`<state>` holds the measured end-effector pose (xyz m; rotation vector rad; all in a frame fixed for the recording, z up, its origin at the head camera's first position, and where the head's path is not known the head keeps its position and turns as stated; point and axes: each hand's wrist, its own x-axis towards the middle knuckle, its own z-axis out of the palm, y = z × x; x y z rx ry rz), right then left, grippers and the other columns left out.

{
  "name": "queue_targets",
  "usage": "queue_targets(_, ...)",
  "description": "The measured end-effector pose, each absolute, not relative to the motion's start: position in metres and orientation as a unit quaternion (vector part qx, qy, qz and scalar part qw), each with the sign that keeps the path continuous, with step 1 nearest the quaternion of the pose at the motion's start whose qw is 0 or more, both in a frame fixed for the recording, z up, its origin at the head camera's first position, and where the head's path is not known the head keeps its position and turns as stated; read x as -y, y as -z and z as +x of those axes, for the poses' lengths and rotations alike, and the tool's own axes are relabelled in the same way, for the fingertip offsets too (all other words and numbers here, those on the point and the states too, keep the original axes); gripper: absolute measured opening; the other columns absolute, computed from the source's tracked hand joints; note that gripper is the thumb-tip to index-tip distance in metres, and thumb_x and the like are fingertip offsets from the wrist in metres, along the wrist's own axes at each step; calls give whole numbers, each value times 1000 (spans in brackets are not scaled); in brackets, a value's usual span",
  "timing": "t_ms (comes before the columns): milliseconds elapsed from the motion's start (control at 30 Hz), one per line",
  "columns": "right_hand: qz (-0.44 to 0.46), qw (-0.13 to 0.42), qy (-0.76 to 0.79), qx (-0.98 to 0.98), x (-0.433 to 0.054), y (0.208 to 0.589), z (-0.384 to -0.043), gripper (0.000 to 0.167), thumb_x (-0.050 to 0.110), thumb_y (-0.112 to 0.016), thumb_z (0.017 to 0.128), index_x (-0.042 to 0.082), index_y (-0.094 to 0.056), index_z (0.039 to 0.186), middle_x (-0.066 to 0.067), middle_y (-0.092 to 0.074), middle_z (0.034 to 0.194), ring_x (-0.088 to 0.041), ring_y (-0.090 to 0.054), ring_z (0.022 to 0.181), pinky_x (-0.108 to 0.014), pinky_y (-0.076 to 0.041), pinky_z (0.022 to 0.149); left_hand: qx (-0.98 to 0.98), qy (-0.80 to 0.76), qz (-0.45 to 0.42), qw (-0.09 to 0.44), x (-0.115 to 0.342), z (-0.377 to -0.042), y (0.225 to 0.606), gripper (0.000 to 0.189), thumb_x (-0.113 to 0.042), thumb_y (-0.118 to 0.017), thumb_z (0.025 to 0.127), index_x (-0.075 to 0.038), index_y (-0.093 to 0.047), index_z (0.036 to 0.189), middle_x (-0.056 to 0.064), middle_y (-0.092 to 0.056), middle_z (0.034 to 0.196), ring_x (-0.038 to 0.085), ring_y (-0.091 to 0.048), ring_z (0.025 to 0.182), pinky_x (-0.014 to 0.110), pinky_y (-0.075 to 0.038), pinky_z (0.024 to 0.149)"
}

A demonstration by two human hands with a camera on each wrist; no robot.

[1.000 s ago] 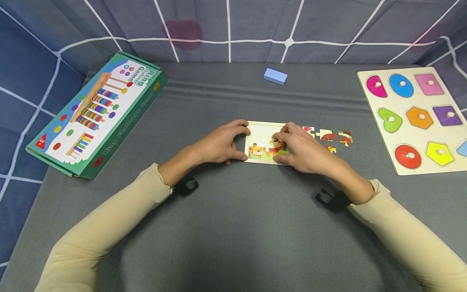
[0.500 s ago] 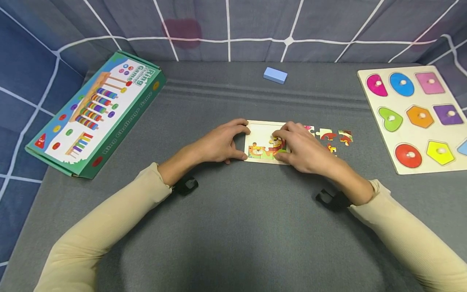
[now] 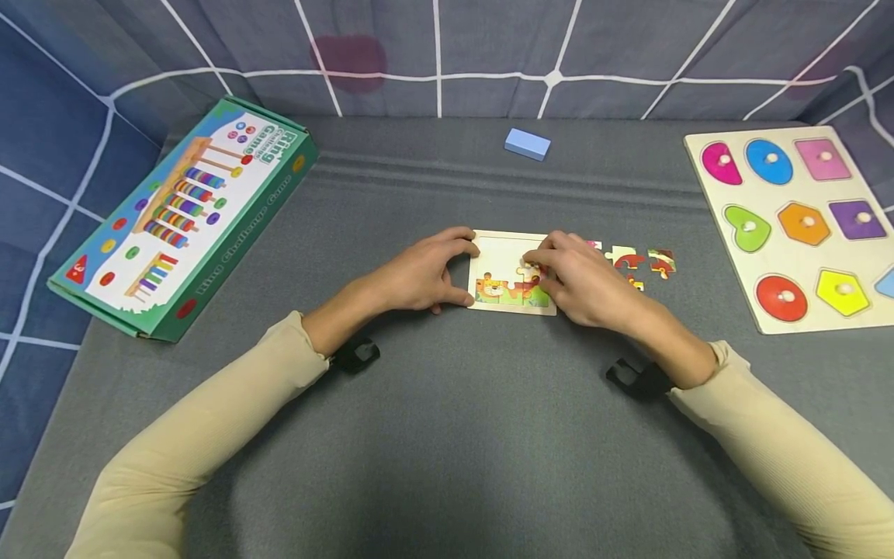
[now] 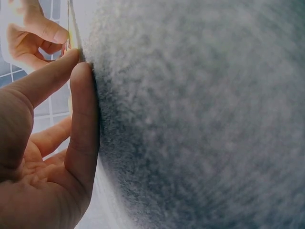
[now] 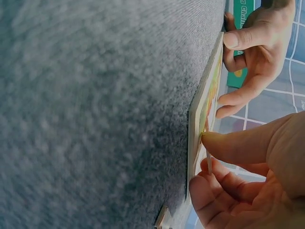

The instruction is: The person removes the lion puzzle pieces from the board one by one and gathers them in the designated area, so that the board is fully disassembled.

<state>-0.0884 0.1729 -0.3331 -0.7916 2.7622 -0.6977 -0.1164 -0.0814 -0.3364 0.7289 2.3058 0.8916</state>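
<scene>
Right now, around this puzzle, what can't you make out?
Head view: right side of the puzzle tray, partly covered by the right hand.
Head view: most of the pink-printed loose piece, hidden by that hand.
Head view: light-blue shape and shape board, cut off by the right edge.
Right wrist view: face of the pinched piece, seen edge-on.
Left wrist view: the tray's picture, edge-on behind the left hand.

The gray tabletop bore a green game box slanting at the left, a blue block near the back, a puzzle tray in the middle, loose jigsaw pieces just right of it, and a knobbed shape board at the far right.
</scene>
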Motion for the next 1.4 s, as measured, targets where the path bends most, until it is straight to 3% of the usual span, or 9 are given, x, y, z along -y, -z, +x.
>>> queue_targets(333, -304, 77, 241, -918, -179, 333, -87, 39, -5, -60, 92, -1, -60, 132, -13, -56, 108, -26, -49, 88, -41, -39, 77, -859, -335, 270, 277, 80, -117, 336, 64, -17, -80, 86, -2, -48, 140, 6, -23, 159, 15, -64, 54, 27, -54, 52)
queue_targets(733, -311, 112, 273, -904, -190, 323, -86, 33, -5, -59, 94, 0, -62, 126, -9, -55, 112, -25, -49, 96, -43, -39, 82, -863, -329, 266, 277, 81, -116, 336, 63, -17, -79, 87, -3, -48, 140, 6, -22, 159, 14, -64, 55, 27, -54, 54)
queue_targets(1133, -327, 105, 276, -898, -206, 323, -81, 34, -3, -69, 89, 6, -67, 122, 1, -60, 112, -15, -54, 96, -38, -44, 81, -863, -327, 266, 278, 82, -115, 336, 62, -17, -78, 87, -3, -48, 140, 5, -23, 159, 13, -64, 54, 27, -54, 56)
queue_targets(1233, -323, 105, 269, -901, -213, 322, -78, 35, -3, -69, 89, 7, -67, 122, 2, -60, 110, -15, -54, 94, -38, -44, 79, -863, -327, 265, 279, 82, -115, 336, 62, -17, -78, 87, -3, -48, 140, 5, -22, 159, 13, -64, 55, 27, -54, 56)
queue_targets(1300, -314, 105, 263, -906, -218, 321, -76, 36, -3, -70, 88, 8, -67, 122, -1, -61, 113, -20, -57, 104, -42, -46, 86, -863, -327, 265, 279, 82, -115, 336, 63, -17, -78, 87, -3, -48, 140, 5, -22, 159, 13, -64, 55, 27, -54, 57)
queue_targets(1400, -304, 103, 255, -912, -227, 318, -72, 39, -3, -70, 88, 9, -67, 124, -2, -61, 113, -20, -57, 103, -43, -46, 85, -863, -328, 267, 276, 82, -115, 336, 63, -17, -78, 87, -3, -48, 140, 5, -23, 159, 13, -64, 54, 27, -54, 56)
